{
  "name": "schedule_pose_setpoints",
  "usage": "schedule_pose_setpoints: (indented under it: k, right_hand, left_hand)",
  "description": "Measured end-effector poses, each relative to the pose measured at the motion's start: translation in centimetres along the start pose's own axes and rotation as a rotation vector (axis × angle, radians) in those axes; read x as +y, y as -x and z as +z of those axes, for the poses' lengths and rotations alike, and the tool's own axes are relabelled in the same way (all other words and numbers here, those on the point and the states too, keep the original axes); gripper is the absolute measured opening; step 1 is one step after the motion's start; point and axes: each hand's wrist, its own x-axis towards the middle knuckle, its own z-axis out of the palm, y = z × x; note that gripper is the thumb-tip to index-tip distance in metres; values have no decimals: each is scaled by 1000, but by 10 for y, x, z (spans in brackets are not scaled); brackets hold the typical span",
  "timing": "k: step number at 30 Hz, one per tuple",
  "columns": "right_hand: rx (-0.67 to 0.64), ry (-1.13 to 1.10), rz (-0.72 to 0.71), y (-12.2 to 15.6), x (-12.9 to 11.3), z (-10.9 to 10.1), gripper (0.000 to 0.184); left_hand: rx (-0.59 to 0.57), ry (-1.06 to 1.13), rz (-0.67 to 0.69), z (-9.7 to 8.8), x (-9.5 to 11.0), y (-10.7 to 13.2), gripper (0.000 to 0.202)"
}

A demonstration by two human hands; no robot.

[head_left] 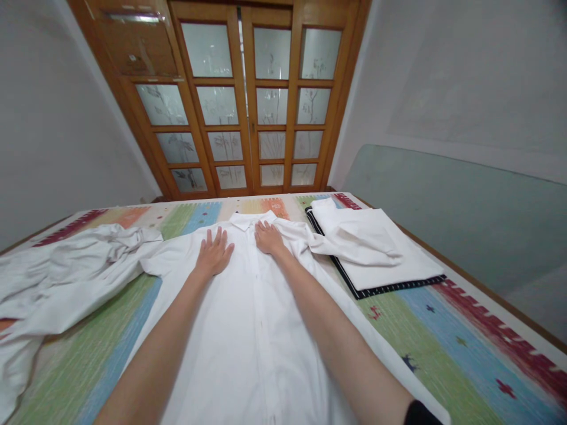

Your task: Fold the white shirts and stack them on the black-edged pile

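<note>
On the striped cover (398,316): white shirt (234,330) lay front up, collar (241,221) far | left hand (215,252) spread near one shoulder, right hand (268,237) laid flat below collar, both seemingly keeping fabric smooth | sleeve (363,242) rested across folded clothes (398,227).

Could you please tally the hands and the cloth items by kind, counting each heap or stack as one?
Hands: 2 (left hand, right hand)
Spread collared shirts: 1 (white shirt)
Rumpled heaps: 1 (white heap at the left)
Folded stacks: 1 (folded stack at the right)
Total: 5
</note>
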Motion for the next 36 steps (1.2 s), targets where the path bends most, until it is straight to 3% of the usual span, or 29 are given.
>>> schedule_pose_setpoints:
  k: [3,9,12,15,18,21,24,28,32,36]
  right_hand:
    - [-47,2,-25,5,0,-2,57]
    - [-191,0,-50,26,-4,-15,60]
    - [-284,39,-170,38,1,-33,53]
    - [-185,151,-227,54,15,-61,38]
    - [2,308,-140,71,35,-88,32]
    - [19,366,-29,84,56,-106,32]
    - [-14,351,77,90,72,-110,37]
    - [-44,293,123,91,80,-107,43]
    - [-49,318,102,87,76,-108,41]
    - [-49,382,104,78,75,-113,34]
  left_hand:
    - [-82,-25,-126,-10,-3,17,72]
    - [-178,-61,-132,-24,-2,42,75]
    - [-184,-60,-147,-26,1,47,76]
    - [-193,-55,-168,-28,4,52,76]
    - [-196,-56,-184,-29,7,57,75]
    - [-182,-71,-178,-31,9,61,72]
    - [-150,-133,-182,-40,18,63,67]
    - [-164,-266,-170,-60,47,64,49]
    - [-9,-161,81,-71,98,73,38]
    - [3,60,433,-65,156,93,34]
